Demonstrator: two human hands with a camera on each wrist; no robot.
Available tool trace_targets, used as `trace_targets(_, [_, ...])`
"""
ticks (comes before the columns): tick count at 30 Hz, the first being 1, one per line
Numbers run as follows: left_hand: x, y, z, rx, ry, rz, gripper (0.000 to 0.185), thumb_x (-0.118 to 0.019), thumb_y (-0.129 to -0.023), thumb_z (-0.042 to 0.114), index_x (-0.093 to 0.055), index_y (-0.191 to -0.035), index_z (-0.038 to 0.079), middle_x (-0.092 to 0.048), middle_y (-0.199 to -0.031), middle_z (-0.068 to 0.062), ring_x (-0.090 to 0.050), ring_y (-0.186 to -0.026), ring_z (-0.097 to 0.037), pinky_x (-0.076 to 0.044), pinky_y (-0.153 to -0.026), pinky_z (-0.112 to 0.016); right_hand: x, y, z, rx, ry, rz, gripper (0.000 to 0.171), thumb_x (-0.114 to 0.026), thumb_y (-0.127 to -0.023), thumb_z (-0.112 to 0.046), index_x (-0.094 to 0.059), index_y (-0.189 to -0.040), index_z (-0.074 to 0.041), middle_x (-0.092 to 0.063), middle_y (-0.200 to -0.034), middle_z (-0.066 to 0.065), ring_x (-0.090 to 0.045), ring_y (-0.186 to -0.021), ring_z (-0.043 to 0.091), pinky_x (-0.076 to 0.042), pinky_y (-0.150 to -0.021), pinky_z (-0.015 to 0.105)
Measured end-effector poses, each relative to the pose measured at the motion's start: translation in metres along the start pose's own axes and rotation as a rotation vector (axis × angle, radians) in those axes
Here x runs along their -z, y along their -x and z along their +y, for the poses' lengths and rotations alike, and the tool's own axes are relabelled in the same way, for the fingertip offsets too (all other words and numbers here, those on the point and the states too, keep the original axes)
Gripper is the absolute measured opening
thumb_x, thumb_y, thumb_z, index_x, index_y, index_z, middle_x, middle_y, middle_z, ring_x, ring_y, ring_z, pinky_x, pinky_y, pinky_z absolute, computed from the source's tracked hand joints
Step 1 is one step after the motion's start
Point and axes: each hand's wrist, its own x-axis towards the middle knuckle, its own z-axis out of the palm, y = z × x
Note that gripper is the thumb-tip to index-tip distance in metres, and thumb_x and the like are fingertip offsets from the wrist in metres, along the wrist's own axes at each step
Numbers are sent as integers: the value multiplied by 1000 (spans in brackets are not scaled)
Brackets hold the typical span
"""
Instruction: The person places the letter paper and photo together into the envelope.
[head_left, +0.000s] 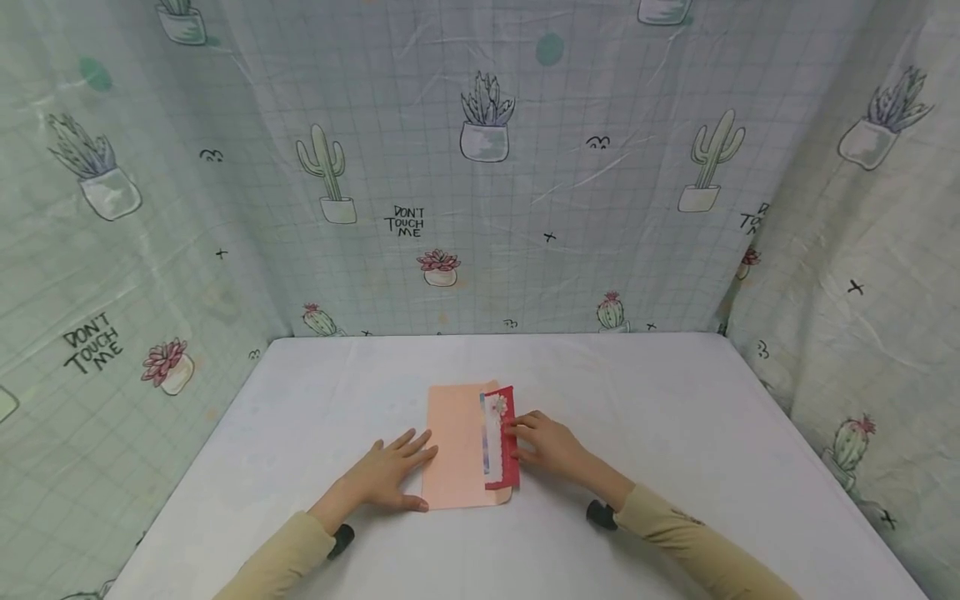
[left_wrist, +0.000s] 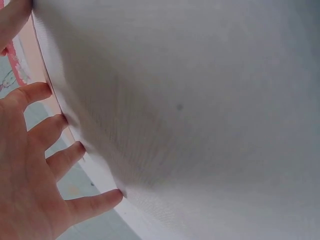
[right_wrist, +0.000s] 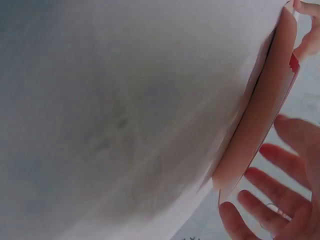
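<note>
Nearest the camera are two sleeves in pale yellow cloth, the left sleeve coming in below and to the left of the envelope, the right sleeve below and to its right. The envelope, peach in colour, lies flat on the white table, near the table's middle.

Left of the envelope, the left hand lies palm down with its fingers straight and spread; the fingertips rest on the envelope's left edge, and the thumb lies on the table by its lower left corner. It grips nothing.

On the envelope's right side a red card with a white lace-like strip and a small flower sticks partly out from under the envelope's edge.

Right of the envelope, the right hand sits just beside the card, its fingertips bent onto the card's red edge. In the right wrist view the fingers are loosely curved next to the lifted paper edge; whether they pinch the card or only press it I cannot tell.

Behind the envelope and to both sides hangs a cactus-print cloth.
</note>
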Motion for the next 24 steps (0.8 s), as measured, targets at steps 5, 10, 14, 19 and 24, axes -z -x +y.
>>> trace_targets(5, [-1, 0, -1, -3, -6, 0, 87, -55, -70, 67, -35, -137, 15, -25, -148, -9, -25, -133, -38, -29, -88, -70, 0, 4, 4, 112, 113, -46, 45, -63, -79, -41, -57, -120, -22, -52, -129, 3, -39, -126, 25, -43, -89, 51])
trace_targets(10, [-1, -1, -2, -8, -8, -1, 87, -55, -70, 67, -35, -137, 15, -24, -148, -9, -25, -133, -38, -28, -88, -70, -2, 6, 8, 138, 213, -100, 50, -58, -79, -49, -52, -125, -29, -46, -136, 0, -30, -132, 25, -42, -91, 48])
trace_targets(14, [-2, -1, -2, -10, -2, 1, 88, -55, -69, 67, -35, -137, 15, -25, -148, -9, -25, -133, -38, -28, -89, -70, -2, 5, 10, 136, 238, -138, 52, -57, -78, -52, -50, -126, -32, -42, -139, 2, -28, -134, 26, -41, -92, 48])
trace_targets(19, [-3, -1, -2, -4, 1, -10, 89, -55, -69, 67, -35, -137, 15, -23, -148, -9, -23, -134, -37, -27, -90, -70, -3, 4, 11, 104, 197, -219, 53, -56, -79, -53, -46, -129, -37, -38, -142, 1, -28, -134, 26, -38, -95, 51])
trace_targets(24, [-2, -1, -2, -5, -22, -9, 88, -55, -69, 67, -35, -137, 15, -24, -148, -8, -24, -134, -37, -27, -90, -70, -3, 3, 11, 90, 151, -286, 54, -53, -81, -54, -41, -131, -39, -34, -144, -2, -26, -135, 26, -35, -96, 53])
